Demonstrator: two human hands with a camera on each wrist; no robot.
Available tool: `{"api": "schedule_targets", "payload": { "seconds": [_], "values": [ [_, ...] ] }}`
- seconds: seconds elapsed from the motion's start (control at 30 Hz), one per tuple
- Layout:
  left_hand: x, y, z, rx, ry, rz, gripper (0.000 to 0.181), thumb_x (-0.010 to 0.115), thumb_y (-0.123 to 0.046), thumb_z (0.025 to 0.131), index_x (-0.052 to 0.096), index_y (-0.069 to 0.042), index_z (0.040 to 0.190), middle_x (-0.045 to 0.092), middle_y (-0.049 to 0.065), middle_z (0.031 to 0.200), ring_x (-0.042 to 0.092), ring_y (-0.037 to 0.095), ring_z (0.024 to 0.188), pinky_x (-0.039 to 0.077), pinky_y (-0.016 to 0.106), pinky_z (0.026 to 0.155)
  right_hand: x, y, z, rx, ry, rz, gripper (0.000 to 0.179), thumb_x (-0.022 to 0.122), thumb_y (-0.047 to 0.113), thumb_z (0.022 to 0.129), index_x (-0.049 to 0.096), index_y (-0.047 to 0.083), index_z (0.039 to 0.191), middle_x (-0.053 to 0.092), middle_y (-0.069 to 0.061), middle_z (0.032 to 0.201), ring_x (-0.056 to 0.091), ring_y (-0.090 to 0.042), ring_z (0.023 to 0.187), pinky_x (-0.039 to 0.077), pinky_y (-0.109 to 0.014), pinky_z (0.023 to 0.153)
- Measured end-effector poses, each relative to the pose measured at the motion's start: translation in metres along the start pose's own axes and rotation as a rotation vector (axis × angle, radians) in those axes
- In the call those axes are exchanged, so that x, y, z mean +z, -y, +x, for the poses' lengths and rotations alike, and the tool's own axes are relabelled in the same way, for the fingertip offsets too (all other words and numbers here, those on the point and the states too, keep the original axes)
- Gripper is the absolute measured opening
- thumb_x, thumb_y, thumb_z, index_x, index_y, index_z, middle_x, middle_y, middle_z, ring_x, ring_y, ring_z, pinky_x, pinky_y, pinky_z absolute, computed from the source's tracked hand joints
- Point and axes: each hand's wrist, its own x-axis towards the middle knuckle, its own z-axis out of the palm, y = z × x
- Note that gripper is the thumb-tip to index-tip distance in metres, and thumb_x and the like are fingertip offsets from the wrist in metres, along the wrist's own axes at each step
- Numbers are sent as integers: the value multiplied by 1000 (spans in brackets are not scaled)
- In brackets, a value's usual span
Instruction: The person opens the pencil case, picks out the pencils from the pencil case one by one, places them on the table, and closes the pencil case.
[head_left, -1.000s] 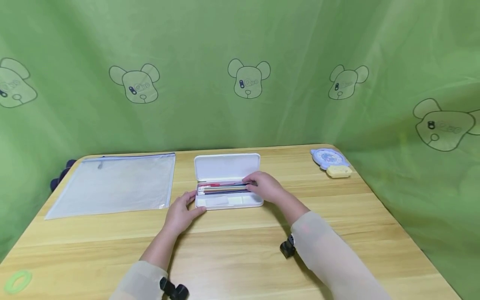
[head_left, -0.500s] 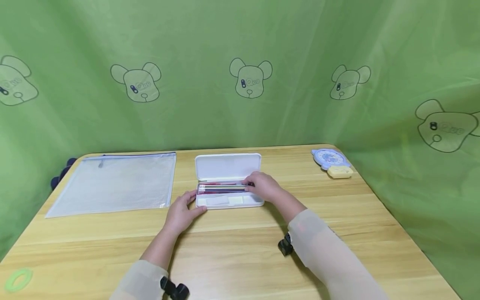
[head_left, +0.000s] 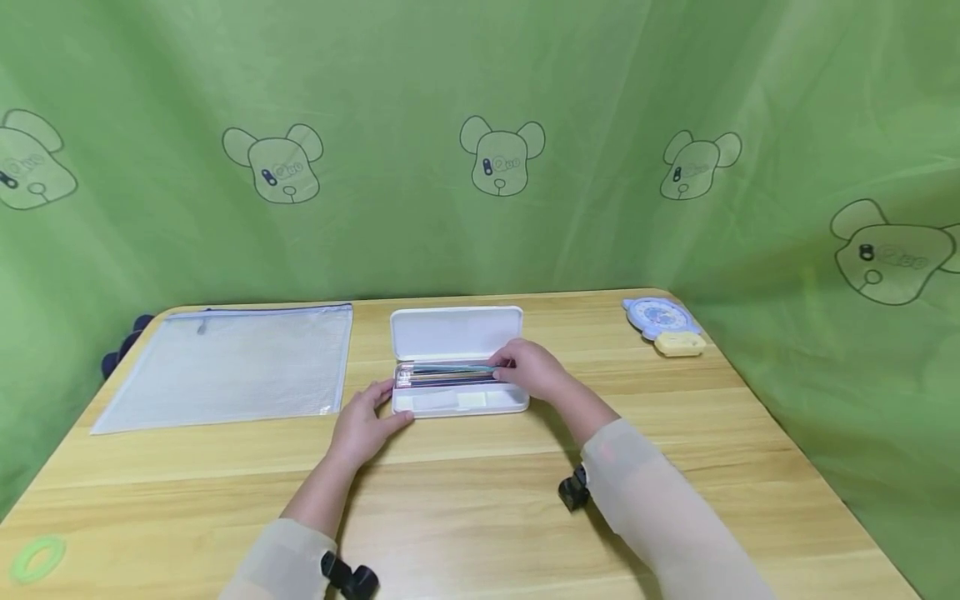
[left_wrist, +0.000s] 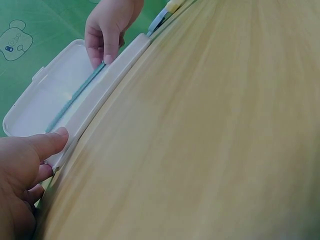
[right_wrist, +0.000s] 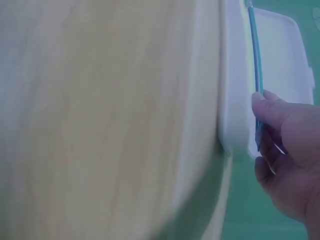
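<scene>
A white pencil case lies open on the table, its lid tipped back, with several pencils along its rear compartment. My left hand holds the case's left end, thumb at the front corner and fingers along the side. Over the right part of the case, my right hand pinches a teal pencil between thumb and fingers near its pointed end. In the left wrist view this teal pencil shows above the case's rim, lying lengthwise along it.
A clear mesh zip pouch lies flat at the left. At the back right are a blue clock-like disc and a yellow block. A green ring lies near the front left. Green curtains hang behind the table.
The teal pencil now shows raised above the other pencils, in my right hand's fingers. That hand has shifted slightly; the left hand stays on the case.
</scene>
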Motion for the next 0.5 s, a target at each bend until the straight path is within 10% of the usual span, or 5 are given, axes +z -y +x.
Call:
{"api": "schedule_targets", "payload": {
  "seconds": [0.5],
  "values": [
    [-1, -1, -1, 0, 9, 11, 69, 75, -31, 84, 48, -7, 143, 52, 14, 144, 29, 41, 146, 19, 57, 122, -45, -52, -42, 47, -68, 155, 22, 68, 15, 90, 72, 6, 110, 67, -8, 98, 55, -19, 89, 46, -27, 74]
  ]
}}
